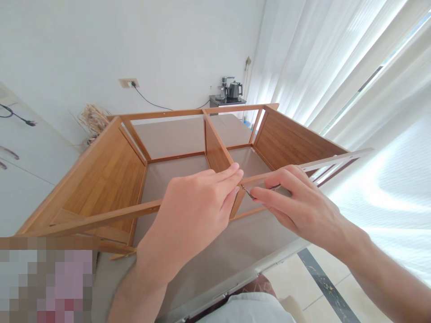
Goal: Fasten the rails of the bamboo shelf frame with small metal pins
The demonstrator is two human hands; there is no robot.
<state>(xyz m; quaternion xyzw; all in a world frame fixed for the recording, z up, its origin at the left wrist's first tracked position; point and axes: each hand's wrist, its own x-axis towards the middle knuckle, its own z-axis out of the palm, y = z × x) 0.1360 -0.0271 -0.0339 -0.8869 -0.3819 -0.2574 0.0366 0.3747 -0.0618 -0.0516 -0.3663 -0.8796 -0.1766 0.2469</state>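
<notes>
A brown wooden cabinet frame (97,177) with a middle divider (215,143) rests on a grey-beige tabletop (215,255). My left hand (195,206) is closed over the front rail (131,213) where it meets the divider, fingers together and the thumb below. In my right hand (299,202), thumb and fingers pinch a thin, bent metal hex key (249,194). The key's tip is at a small bolt (243,186) in the front end of the divider, just right of my left fingertips. My left palm side is hidden.
Side panels stand left and right (296,139) of the divider. Behind are a black kettle (235,90) on a small stand and a wall socket (128,83) with a cord. White curtains (387,112) hang at right. A blurred-out patch covers the lower left corner.
</notes>
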